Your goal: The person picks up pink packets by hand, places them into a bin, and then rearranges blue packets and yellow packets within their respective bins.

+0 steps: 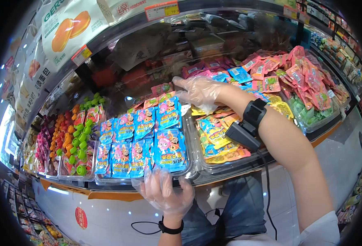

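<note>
My left hand [164, 190], in a clear plastic glove, is at the front edge of a clear tray [142, 180]. Its fingers are apart and rest by the rim, with nothing visible in them. Upright blue candy packets [170, 149] stand in rows in that tray. Also gloved, my right hand [201, 91] reaches over the back of the trays, fingers stretched to the left, holding nothing that I can see. Pink packets [162, 88] lie just beyond its fingertips. Below it is a second tray with loose yellow packets [215, 133].
Green-capped candies [81, 141] fill trays on the left. Pink packets [308, 80] are heaped above green ones [310, 112] at the right. A shelf edge with price tags [162, 10] overhangs the back. A black cable [267, 192] hangs from a device at my right wrist.
</note>
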Demonstrator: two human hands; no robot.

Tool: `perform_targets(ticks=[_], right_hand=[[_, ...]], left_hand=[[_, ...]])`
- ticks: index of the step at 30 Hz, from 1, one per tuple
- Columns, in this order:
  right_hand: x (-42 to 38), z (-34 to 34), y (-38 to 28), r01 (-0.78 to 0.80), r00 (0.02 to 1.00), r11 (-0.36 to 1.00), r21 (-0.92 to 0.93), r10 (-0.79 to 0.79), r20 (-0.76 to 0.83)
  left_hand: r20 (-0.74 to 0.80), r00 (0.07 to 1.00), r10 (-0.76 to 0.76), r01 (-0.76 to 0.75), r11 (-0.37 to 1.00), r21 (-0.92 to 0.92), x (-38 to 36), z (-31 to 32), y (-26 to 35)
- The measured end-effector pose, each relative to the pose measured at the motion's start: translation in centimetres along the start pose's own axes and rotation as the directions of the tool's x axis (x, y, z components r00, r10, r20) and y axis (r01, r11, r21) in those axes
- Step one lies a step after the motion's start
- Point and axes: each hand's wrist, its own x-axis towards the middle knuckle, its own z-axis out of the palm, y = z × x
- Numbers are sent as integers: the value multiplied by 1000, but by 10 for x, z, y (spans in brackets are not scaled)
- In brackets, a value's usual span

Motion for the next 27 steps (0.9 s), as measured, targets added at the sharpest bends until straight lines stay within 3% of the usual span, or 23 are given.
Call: perform_targets(ticks=[2,4,6,7,10,12,13,16,18,19,20,22,23,24,26,27], right_hand=[[-3,5,3,80,976,997,-9,-81,-202],[1,5,9,75,964,997,-22,-78,-255],[1,-7,7,-29,966,998,-57,14,-258],[2,-11,9,-37,929,997,-63,11,-369],[-6,-42,-2,92,806,979,180,34,-592],[-23,-68,-7,134,722,971,200,43,-690],[-38,-81,-8,156,751,958,239,42,-659],[-100,-115,3,97,779,994,44,-48,-625],[-152,-118,17,112,696,968,-223,-237,-677],[-172,-114,30,71,634,995,-74,-102,-767],[-192,-107,45,46,565,996,80,40,-824],[-237,-88,63,-43,438,977,210,208,-875],[-253,-73,81,-135,342,984,114,154,-927],[-265,-57,97,-221,254,975,28,85,-963],[-283,-35,110,-339,254,920,-196,-112,-961],[-265,-35,110,-291,291,934,-206,-119,-949]], left_hand=[[-13,1000,-1,0,1000,-22,2,-1,0],[-11,1000,-16,16,1000,-14,2,-3,1],[-46,999,-2,2,1000,-2,6,-5,3],[-46,999,9,-9,1000,-2,7,-6,2],[-29,999,37,-37,999,-15,11,-13,-1],[5,998,64,-63,997,-34,14,-19,1],[39,998,47,-45,998,-41,16,-22,2],[112,993,41,-33,997,-74,28,-40,9],[249,968,32,-12,997,-82,42,-59,20],[344,935,87,-66,995,-72,57,-73,16],[340,936,90,-66,995,-81,60,-74,14],[387,919,71,-62,997,-36,57,-76,18],[294,955,24,-16,999,-30,52,-72,29],[305,952,-15,19,1000,-9,51,-67,30],[335,939,-76,90,996,-27,52,-63,23],[335,938,-87,103,994,-28,57,-65,23]])
